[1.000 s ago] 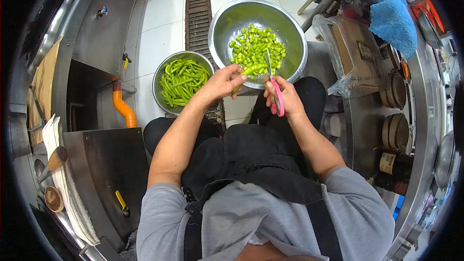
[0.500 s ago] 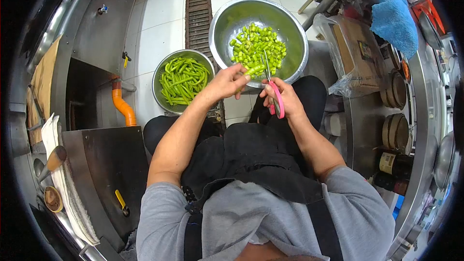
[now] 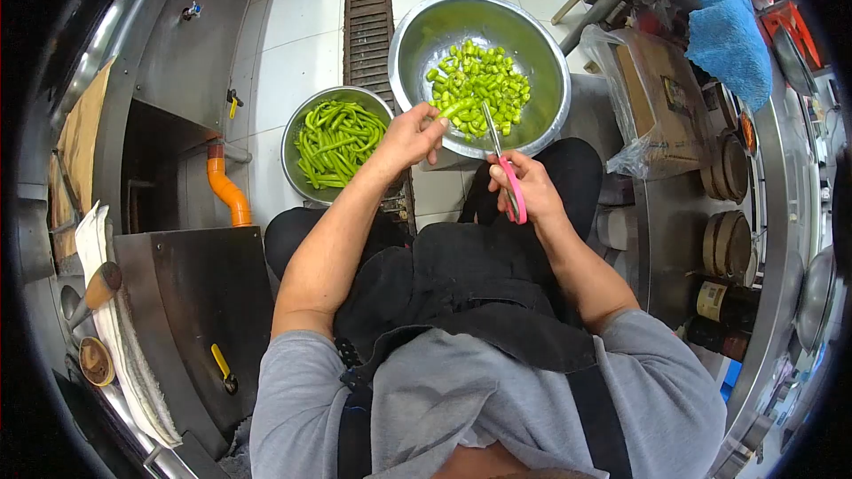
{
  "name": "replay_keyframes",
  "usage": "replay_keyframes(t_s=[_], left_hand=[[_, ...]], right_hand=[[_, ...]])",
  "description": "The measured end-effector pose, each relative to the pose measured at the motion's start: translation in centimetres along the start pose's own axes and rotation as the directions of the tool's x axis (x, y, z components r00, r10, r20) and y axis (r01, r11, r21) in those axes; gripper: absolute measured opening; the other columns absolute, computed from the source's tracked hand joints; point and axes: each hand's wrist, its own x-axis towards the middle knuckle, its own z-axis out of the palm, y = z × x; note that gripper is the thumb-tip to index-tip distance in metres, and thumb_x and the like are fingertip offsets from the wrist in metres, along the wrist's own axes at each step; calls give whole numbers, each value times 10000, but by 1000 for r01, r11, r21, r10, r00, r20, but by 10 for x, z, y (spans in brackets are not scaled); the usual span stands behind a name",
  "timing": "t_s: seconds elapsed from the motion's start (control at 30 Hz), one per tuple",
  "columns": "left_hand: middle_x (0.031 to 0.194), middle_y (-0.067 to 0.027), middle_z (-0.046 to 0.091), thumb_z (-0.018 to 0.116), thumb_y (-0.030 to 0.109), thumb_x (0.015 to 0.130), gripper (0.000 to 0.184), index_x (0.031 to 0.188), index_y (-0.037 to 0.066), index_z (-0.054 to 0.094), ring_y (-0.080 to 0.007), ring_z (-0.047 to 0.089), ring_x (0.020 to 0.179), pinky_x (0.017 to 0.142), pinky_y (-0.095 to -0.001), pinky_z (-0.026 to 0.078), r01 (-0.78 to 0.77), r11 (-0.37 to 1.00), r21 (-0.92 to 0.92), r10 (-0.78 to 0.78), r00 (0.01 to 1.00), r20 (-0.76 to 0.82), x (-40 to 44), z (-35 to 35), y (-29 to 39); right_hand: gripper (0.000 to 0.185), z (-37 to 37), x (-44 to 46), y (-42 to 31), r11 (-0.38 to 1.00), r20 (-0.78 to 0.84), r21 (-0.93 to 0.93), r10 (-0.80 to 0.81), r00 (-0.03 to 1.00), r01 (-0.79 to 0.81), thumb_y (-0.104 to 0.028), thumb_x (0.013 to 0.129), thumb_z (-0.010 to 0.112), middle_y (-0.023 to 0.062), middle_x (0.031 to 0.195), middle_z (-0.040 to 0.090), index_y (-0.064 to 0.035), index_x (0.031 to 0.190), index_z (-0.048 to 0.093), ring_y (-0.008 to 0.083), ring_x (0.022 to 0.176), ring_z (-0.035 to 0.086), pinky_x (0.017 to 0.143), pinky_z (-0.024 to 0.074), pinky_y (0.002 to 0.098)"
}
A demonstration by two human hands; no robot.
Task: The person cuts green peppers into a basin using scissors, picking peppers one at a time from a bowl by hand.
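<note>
One pepper (image 3: 459,107) juts from my pinching left hand (image 3: 412,137), its end toward the scissors (image 3: 514,186) (blades nearly crosswise). My right hand (image 3: 536,188) holds their handles.

Above the sagging top edge of a black apron (image 3: 470,279) shows a grey shirt (image 3: 426,381) with short sleeves (image 3: 303,377). Black straps (image 3: 597,417) rise from the apron's upper corners; black trousers (image 3: 579,176) show beyond it. The left hand (image 3: 415,136) and right hand (image 3: 534,189) are bare.
</note>
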Motion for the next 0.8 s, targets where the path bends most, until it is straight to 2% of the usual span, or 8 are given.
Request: replay_keyframes(t_s=[0.07,0.27,0.37,0.43,0.53,0.6,0.73,0.8], left_hand=[[656,-56,599,576,224,923,296,1073,-25,521,-130,572,459,440,-282,427,7,1000,-14,-7,1000,-2,-2,5,4],[685,-38,581,600,191,922,278,1101,3,501,-129,569,517,478,-279,418,-75,993,-87,92,973,213,-2,19,-6],[691,-44,585,602,166,918,303,1146,-4,497,-126,573,536,493,-275,422,-105,994,9,101,977,189,-4,14,-1],[698,-46,590,604,153,914,312,1159,-8,495,-125,573,544,500,-272,423,-98,995,27,92,982,167,-2,11,-4],[729,-67,621,621,158,896,347,1174,-18,509,-125,592,552,502,-277,438,-68,997,31,65,994,83,6,7,-15],[759,-85,655,641,185,877,371,1175,-11,538,-124,616,554,487,-281,449,-53,999,11,53,998,-21,10,4,-19],[754,-77,655,639,185,878,362,1173,0,541,-124,614,551,489,-275,451,-74,997,-27,73,997,-16,8,9,-17],[780,-78,660,643,160,872,378,1198,7,529,-122,621,575,520,-275,470,-161,986,38,151,972,180,0,15,-14]], right_hand=[[374,1,0,2,1000,14,9,-25,1000,25,-254,891,645,70,722,612,7,1144,556,141,461,569,395,440,250],[427,6,5,-8,998,10,2,-69,998,69,-281,846,703,68,739,616,21,1120,577,117,588,580,512,468,243],[426,5,8,-7,996,-2,-10,-91,996,91,-295,842,708,62,719,605,19,1101,584,116,525,561,461,438,240],[335,6,4,-13,999,-52,-38,9,999,-11,-267,887,653,54,669,587,-8,1090,594,125,426,536,369,399,246],[340,3,4,-10,994,-58,-95,55,997,-60,-261,881,659,49,659,583,-9,1097,587,120,393,513,348,383,246],[373,2,-1,-8,995,-30,-81,55,998,-57,-272,864,680,64,693,596,0,1100,586,121,425,524,379,395,245],[420,8,-5,-1,1000,30,-5,-8,1000,8,-276,845,702,96,777,629,12,1125,576,126,512,558,461,440,247],[428,9,0,-1,999,35,6,-39,999,39,-275,844,704,101,801,635,13,1133,571,130,532,564,482,450,249]])
